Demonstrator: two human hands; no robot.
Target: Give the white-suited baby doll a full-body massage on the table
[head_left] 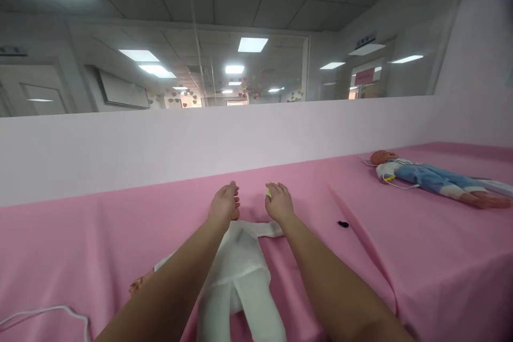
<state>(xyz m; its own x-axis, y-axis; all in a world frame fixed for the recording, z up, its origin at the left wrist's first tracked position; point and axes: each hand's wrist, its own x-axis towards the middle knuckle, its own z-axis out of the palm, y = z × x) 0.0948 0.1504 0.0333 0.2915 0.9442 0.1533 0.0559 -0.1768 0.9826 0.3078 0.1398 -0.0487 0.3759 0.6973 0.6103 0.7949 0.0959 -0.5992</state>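
Observation:
A doll in a white top and white trousers (pixel 244 262) lies on its back on the pink cloth, feet towards me. Its head is mostly hidden behind my left wrist, and one doll hand (pixel 138 284) shows past my left forearm. My left hand (pixel 224 204) is raised above the doll's head, fingers loosely bent and a little apart, with nothing visible in them. Opposite it, over the doll's sleeve end, my right hand (pixel 280 203) has its fingers bent around a small yellow-green thing (pixel 269 192). Most of that thing is covered, so its kind is unclear.
Another doll in blue trousers (pixel 427 176) lies at the right on the pink-covered table (pixel 320 187). A small black object (pixel 343 224) rests right of my hands. A white cord (pixel 60 308) runs at the lower left. Behind stands a white wall (pixel 160 144) below a window.

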